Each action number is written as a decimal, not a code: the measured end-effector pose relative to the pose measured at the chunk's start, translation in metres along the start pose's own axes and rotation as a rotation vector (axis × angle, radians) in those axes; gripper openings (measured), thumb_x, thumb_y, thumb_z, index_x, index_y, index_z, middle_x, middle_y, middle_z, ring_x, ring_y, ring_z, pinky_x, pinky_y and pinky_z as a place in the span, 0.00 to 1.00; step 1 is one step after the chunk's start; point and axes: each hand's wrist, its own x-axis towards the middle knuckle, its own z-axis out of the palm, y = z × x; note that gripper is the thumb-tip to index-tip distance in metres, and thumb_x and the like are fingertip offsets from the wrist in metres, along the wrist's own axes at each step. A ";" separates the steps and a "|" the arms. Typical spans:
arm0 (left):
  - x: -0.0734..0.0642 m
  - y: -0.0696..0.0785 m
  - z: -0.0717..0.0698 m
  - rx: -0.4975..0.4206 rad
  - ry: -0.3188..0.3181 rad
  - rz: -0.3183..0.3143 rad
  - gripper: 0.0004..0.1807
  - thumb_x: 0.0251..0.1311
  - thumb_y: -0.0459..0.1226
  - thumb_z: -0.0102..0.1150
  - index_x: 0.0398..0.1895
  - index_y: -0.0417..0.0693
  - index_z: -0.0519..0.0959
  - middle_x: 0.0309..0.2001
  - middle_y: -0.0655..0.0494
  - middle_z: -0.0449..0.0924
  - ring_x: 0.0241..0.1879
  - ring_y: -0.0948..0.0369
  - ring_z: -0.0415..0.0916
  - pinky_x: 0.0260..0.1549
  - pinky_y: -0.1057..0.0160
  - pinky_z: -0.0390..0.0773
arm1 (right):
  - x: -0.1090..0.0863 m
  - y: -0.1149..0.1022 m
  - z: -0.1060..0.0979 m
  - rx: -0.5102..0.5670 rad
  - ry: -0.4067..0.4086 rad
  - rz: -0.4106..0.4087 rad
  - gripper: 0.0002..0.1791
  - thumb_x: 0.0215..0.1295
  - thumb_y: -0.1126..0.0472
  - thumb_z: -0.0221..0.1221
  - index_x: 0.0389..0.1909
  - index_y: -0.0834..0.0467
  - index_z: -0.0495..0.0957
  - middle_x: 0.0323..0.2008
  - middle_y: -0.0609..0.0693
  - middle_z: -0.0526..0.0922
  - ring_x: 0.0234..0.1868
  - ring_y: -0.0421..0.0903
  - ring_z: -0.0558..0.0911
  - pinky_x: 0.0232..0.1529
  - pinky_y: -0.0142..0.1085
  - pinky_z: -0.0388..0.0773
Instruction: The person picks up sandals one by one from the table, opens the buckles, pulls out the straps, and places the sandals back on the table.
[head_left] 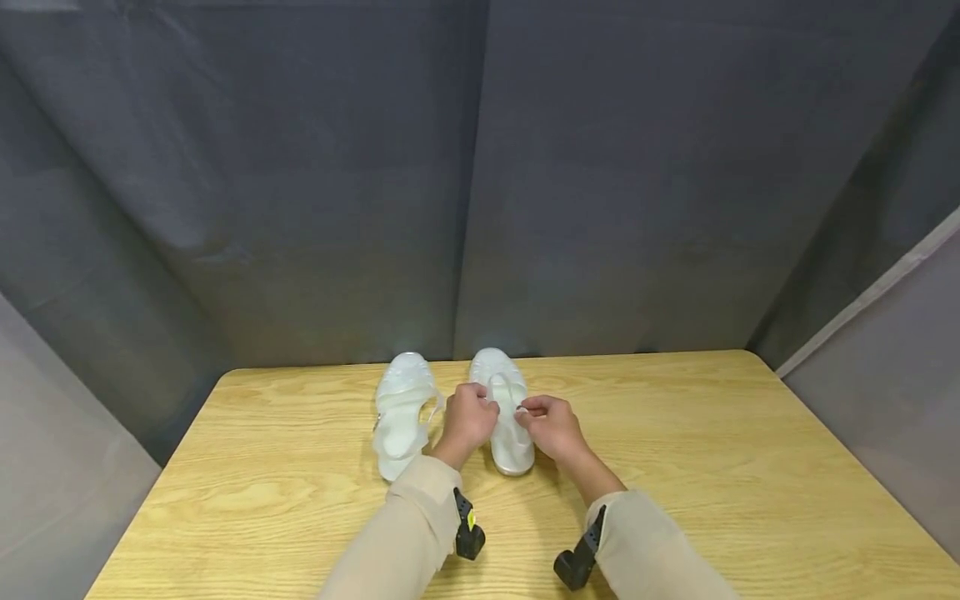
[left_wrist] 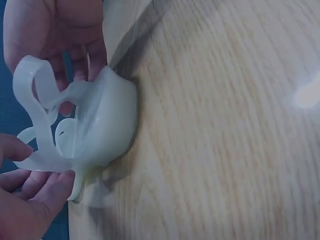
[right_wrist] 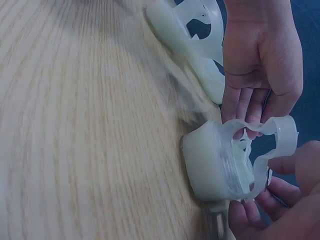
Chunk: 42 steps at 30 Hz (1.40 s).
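Two pale, translucent jelly sandals stand side by side with their toes toward the curtain. Both hands are at the right-hand sandal (head_left: 513, 454). From its left side, my left hand (head_left: 471, 418) pinches the ankle strap (left_wrist: 42, 161) between thumb and fingers. My right hand (head_left: 555, 427) holds the strap's other side, its fingertips at a small metal buckle (right_wrist: 269, 178). The strap's heel loop (right_wrist: 287, 137) stands up above the heel. The left-hand sandal (head_left: 405, 375) lies just beyond my left wrist, its strap sticking out to the side.
The sandals rest near the far edge of a wood-grain table (head_left: 262, 483). A dark grey curtain (head_left: 600, 183) hangs right behind that edge, and lighter panels (head_left: 892, 367) flank the table. Black wrist cameras (head_left: 577, 562) are strapped over the beige sleeves (head_left: 405, 533).
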 end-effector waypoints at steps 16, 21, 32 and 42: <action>-0.018 -0.009 -0.007 -0.115 -0.038 0.025 0.14 0.52 0.30 0.56 0.42 0.34 0.79 0.32 0.49 0.79 0.32 0.58 0.76 0.32 0.62 0.78 | -0.017 0.007 -0.009 0.055 -0.003 -0.006 0.13 0.61 0.65 0.60 0.45 0.67 0.78 0.37 0.58 0.79 0.38 0.47 0.79 0.34 0.32 0.78; -0.027 -0.013 -0.009 -0.133 -0.039 0.034 0.12 0.51 0.30 0.57 0.40 0.36 0.80 0.29 0.52 0.78 0.28 0.62 0.73 0.28 0.66 0.75 | -0.031 0.012 -0.010 0.131 0.010 0.009 0.13 0.60 0.65 0.61 0.44 0.67 0.79 0.37 0.57 0.79 0.35 0.44 0.78 0.33 0.34 0.79; -0.059 -0.026 -0.025 -0.267 -0.126 0.033 0.12 0.55 0.30 0.56 0.41 0.32 0.79 0.28 0.52 0.77 0.23 0.65 0.72 0.21 0.70 0.74 | -0.067 0.018 -0.007 0.299 -0.085 0.062 0.15 0.61 0.63 0.60 0.47 0.65 0.76 0.39 0.56 0.78 0.37 0.46 0.76 0.34 0.36 0.80; -0.089 -0.033 -0.033 -0.374 -0.186 0.051 0.14 0.55 0.29 0.56 0.44 0.27 0.77 0.28 0.51 0.75 0.23 0.65 0.71 0.19 0.71 0.73 | -0.096 0.024 -0.010 0.363 -0.165 0.086 0.19 0.62 0.62 0.60 0.48 0.70 0.73 0.39 0.56 0.78 0.37 0.45 0.78 0.36 0.35 0.81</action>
